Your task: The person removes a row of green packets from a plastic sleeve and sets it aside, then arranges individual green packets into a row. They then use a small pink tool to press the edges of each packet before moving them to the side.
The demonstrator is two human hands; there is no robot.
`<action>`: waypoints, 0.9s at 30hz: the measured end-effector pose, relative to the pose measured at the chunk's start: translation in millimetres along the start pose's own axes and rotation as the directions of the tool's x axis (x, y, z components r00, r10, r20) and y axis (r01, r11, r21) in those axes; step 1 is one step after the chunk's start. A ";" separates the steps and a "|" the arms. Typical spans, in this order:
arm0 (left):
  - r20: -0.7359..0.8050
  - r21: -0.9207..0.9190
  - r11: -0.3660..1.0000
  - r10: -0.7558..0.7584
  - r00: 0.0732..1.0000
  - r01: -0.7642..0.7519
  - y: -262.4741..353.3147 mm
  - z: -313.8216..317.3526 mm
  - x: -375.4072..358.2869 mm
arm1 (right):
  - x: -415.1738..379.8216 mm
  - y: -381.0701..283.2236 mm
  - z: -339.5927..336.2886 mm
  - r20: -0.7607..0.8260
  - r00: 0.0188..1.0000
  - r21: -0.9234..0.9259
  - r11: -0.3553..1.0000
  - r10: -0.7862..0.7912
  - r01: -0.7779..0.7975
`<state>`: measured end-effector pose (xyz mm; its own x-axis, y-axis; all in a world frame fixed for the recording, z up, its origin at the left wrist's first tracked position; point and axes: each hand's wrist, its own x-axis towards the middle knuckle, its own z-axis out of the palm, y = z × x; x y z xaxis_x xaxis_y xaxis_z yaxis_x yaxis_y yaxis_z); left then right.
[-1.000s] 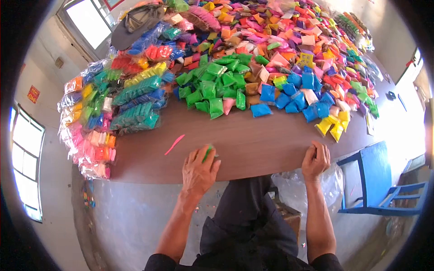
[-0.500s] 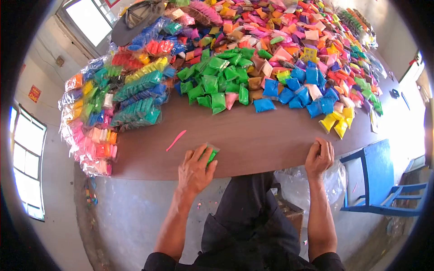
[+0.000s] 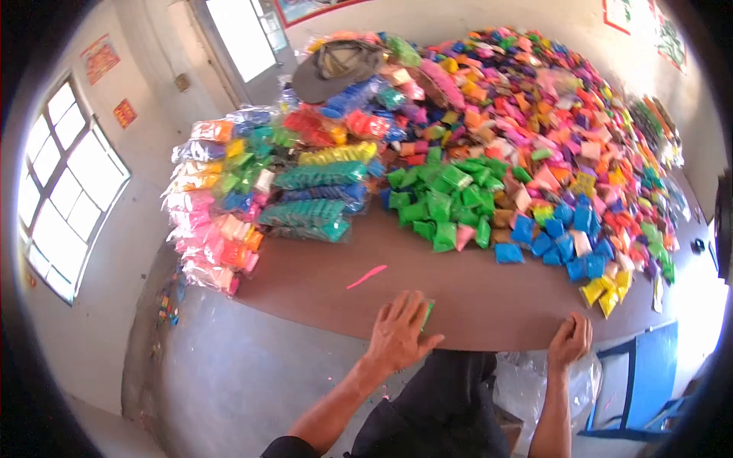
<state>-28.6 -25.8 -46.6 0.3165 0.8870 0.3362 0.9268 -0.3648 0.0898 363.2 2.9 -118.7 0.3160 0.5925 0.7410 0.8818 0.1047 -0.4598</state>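
My left hand (image 3: 398, 334) lies flat over a small green packet (image 3: 428, 311) near the table's front edge. Its fingers are stretched out and the thumb points away from them, and most of the packet is hidden beneath the palm. A thin pink strip (image 3: 367, 276) rests on the tabletop beyond these fingers. To the right, my right hand (image 3: 570, 340) rests at the table edge with its fingers curled in, and nothing shows in them. Nearest to it is a little group of yellow packets (image 3: 608, 291).
A brown table (image 3: 305, 286) carries a heap of green packets (image 3: 439, 204), blue packets (image 3: 565, 248) and a big mixed pile (image 3: 527, 99). Bundled teal packets (image 3: 317, 177) are stacked at left, under a hat (image 3: 336, 69). A blue chair (image 3: 649, 374) stands at right.
The head view has swung up and left, so the scene sits lower and further right. My left hand now covers more of the green packet, its thumb spread wider. My right hand stays curled.
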 end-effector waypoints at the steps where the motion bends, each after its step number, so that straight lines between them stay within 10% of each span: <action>1: -0.025 -0.032 0.999 0.009 1.000 -0.010 -4.0 8.4 -3.2 | -1.3 2.5 1.5 0.011 1.000 -0.003 1.000 0.003 -0.003; 14: 0.014 -0.095 0.965 -0.244 0.970 0.244 33.3 15.8 17.1 | -8.9 -11.3 8.8 0.223 0.957 0.165 0.961 0.185 -0.224; 19: 0.000 -0.225 0.943 -0.250 0.968 0.244 27.0 1.7 15.2 | -22.3 -132.9 -5.7 0.383 0.875 0.336 0.927 -0.297 0.168; 27: 0.070 -0.275 0.954 -0.106 0.992 0.121 5.6 17.9 -14.6 | -44.3 -228.6 21.2 0.460 0.787 0.540 0.833 -0.410 0.119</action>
<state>-24.4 -35.7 -67.8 0.2298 0.9382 0.2587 0.8668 -0.3182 0.3840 140.2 -30.3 -56.8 -0.2739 0.7911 0.5469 0.5835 0.5887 -0.5594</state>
